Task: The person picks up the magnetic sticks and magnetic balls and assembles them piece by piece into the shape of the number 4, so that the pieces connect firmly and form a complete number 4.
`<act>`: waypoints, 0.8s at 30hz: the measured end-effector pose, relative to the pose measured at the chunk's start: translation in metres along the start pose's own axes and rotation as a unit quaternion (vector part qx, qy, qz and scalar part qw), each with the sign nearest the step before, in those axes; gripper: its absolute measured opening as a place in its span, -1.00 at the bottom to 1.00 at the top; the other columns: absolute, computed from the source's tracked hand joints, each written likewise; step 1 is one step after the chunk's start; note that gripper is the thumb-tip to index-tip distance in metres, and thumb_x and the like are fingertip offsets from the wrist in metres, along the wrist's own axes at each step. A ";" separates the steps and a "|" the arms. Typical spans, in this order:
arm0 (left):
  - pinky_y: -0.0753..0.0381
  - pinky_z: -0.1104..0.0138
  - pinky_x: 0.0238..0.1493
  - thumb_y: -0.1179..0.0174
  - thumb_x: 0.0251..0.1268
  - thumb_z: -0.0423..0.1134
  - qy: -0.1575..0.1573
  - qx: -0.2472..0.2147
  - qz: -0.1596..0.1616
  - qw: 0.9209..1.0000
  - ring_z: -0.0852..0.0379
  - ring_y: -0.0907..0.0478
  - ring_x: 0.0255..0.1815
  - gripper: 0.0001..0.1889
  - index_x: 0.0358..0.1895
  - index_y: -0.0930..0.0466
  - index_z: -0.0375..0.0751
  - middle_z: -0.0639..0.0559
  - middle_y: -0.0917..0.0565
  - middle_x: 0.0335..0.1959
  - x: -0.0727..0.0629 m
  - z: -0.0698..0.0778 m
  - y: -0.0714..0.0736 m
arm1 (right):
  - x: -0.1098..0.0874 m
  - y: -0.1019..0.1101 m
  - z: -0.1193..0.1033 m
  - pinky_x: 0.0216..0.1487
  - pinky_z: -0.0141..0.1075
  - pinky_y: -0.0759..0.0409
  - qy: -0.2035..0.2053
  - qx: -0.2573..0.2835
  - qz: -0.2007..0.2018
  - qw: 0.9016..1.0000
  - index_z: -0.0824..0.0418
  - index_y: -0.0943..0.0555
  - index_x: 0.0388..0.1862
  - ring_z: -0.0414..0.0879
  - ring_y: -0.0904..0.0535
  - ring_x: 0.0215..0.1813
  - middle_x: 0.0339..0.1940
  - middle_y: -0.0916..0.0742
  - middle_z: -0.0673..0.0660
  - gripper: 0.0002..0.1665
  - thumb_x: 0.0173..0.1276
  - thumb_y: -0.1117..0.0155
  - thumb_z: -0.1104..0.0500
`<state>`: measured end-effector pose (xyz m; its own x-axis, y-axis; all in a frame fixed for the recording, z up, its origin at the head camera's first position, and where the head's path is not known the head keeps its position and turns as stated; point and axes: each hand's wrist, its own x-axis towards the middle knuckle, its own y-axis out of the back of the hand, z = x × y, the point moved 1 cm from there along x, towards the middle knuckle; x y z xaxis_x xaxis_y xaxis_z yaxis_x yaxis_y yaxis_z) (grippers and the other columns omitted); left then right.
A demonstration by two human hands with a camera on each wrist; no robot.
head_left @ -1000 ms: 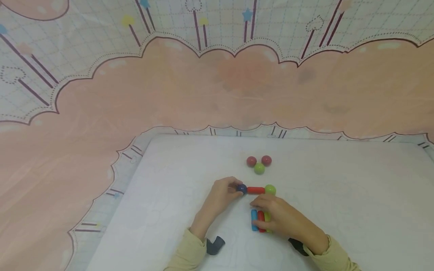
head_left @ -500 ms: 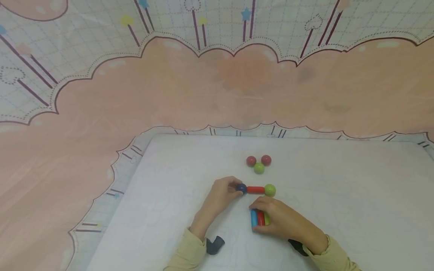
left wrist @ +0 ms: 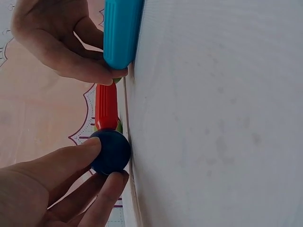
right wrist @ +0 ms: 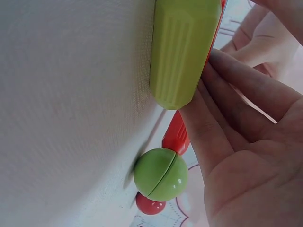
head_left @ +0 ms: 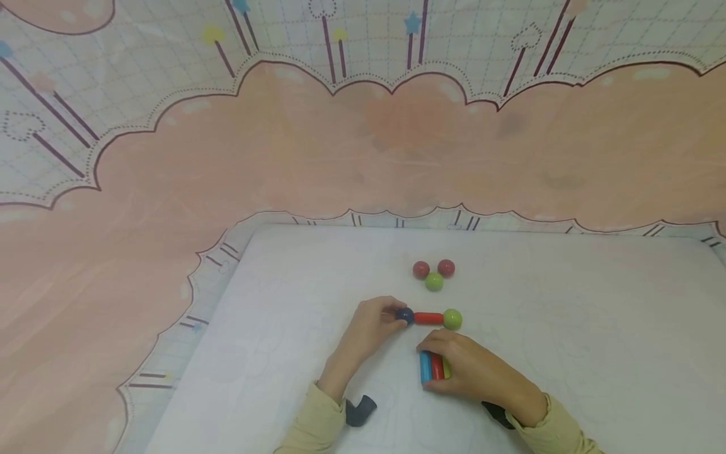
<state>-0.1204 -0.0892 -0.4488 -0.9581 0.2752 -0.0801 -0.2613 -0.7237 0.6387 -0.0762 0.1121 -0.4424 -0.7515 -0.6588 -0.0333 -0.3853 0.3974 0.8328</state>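
In the head view my left hand (head_left: 367, 328) pinches a dark blue ball (head_left: 405, 316) between thumb and fingers. That ball sits at the left end of a red rod (head_left: 428, 318), with a light green ball (head_left: 452, 319) at the other end. My right hand (head_left: 467, 366) spans a row of three short rods, thumb at the near ends and fingers at the far ends. They are a blue rod (head_left: 425, 367), a red rod (head_left: 437, 367) and a green rod (right wrist: 182, 52), the last partly under the hand. Grooves run along the blue rod (left wrist: 122, 33) in the left wrist view.
Beyond the hands, two dark red balls (head_left: 421, 270) and a second light green ball (head_left: 433, 282) lie close together on the white tabletop (head_left: 295, 271). A dark curved piece (head_left: 361, 411) shows beside the left cuff. Patterned cloth (head_left: 340, 151) surrounds the table.
My right thumb has slid from over the rods to their near ends, and the fingers have come down onto the far ends. The left hand has held its place on the blue ball.
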 end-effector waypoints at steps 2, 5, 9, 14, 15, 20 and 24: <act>-0.67 0.29 0.03 -0.36 0.22 -0.32 0.000 -0.002 0.002 1.000 0.06 -0.72 -0.04 -0.73 -0.01 -0.68 -0.17 -0.06 -0.74 -0.02 0.000 0.000 0.000 | 0.000 0.000 0.000 0.15 -0.13 -0.62 0.003 -0.002 0.001 1.000 0.17 -0.67 0.04 -0.15 -0.58 0.07 0.04 -0.69 -0.01 -0.48 0.14 -0.54 -0.01; -0.67 0.29 0.03 -0.36 0.23 -0.31 0.003 -0.007 0.003 1.000 0.07 -0.71 -0.03 -0.73 0.00 -0.68 -0.16 -0.05 -0.74 -0.01 -0.001 0.000 0.001 | 0.000 0.000 0.000 0.14 -0.14 -0.63 0.006 -0.007 0.002 1.000 0.17 -0.67 0.03 -0.15 -0.58 0.06 0.03 -0.69 -0.02 -0.49 0.14 -0.54 -0.01; -0.67 0.28 0.04 -0.35 0.23 -0.30 -0.003 -0.009 0.004 1.000 0.06 -0.71 -0.03 -0.73 0.01 -0.67 -0.15 -0.05 -0.73 0.00 -0.001 0.000 0.001 | 0.000 0.001 -0.001 0.14 -0.14 -0.63 0.009 -0.014 0.001 1.000 0.17 -0.68 0.03 -0.14 -0.58 0.06 0.03 -0.70 0.00 -0.50 0.15 -0.53 0.00; -0.67 0.29 0.03 -0.36 0.22 -0.31 -0.004 -0.012 0.001 1.000 0.05 -0.71 -0.03 -0.72 0.01 -0.67 -0.16 -0.06 -0.73 0.01 -0.002 0.001 0.002 | 0.001 0.001 -0.001 0.14 -0.14 -0.63 0.014 -0.019 0.004 1.000 0.18 -0.68 0.02 -0.14 -0.59 0.06 0.02 -0.70 0.00 -0.51 0.15 -0.53 0.00; -0.67 0.30 0.02 -0.36 0.22 -0.31 -0.003 -0.012 0.000 1.000 0.05 -0.71 -0.03 -0.71 0.01 -0.67 -0.16 -0.06 -0.73 0.01 -0.002 0.001 0.002 | 0.001 0.001 -0.001 0.14 -0.14 -0.64 0.015 -0.019 0.005 1.000 0.18 -0.68 0.02 -0.14 -0.59 0.06 0.02 -0.70 0.00 -0.51 0.15 -0.53 0.00; -0.67 0.32 0.01 -0.37 0.21 -0.30 0.002 -0.010 -0.001 1.000 0.07 -0.72 -0.04 -0.71 0.02 -0.67 -0.15 -0.04 -0.73 0.01 -0.001 0.000 0.003 | 0.001 0.000 -0.001 0.12 -0.17 -0.64 0.023 -0.021 0.012 0.999 0.18 -0.68 0.01 -0.15 -0.59 0.05 0.01 -0.70 -0.01 -0.52 0.15 -0.53 0.01; -0.67 0.30 0.03 -0.38 0.21 -0.27 0.005 -0.012 0.001 1.000 0.07 -0.72 -0.04 -0.68 0.04 -0.66 -0.15 -0.05 -0.73 0.01 0.000 -0.002 0.003 | 0.002 0.001 -0.001 0.12 -0.18 -0.64 0.026 -0.022 0.013 0.999 0.19 -0.68 0.01 -0.16 -0.59 0.04 0.01 -0.70 0.00 -0.52 0.15 -0.52 0.01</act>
<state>-0.1212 -0.0922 -0.4482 -0.9595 0.2679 -0.0870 -0.2625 -0.7390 0.6205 -0.0776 0.1105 -0.4415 -0.7323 -0.6808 0.0166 -0.3414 0.3881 0.8561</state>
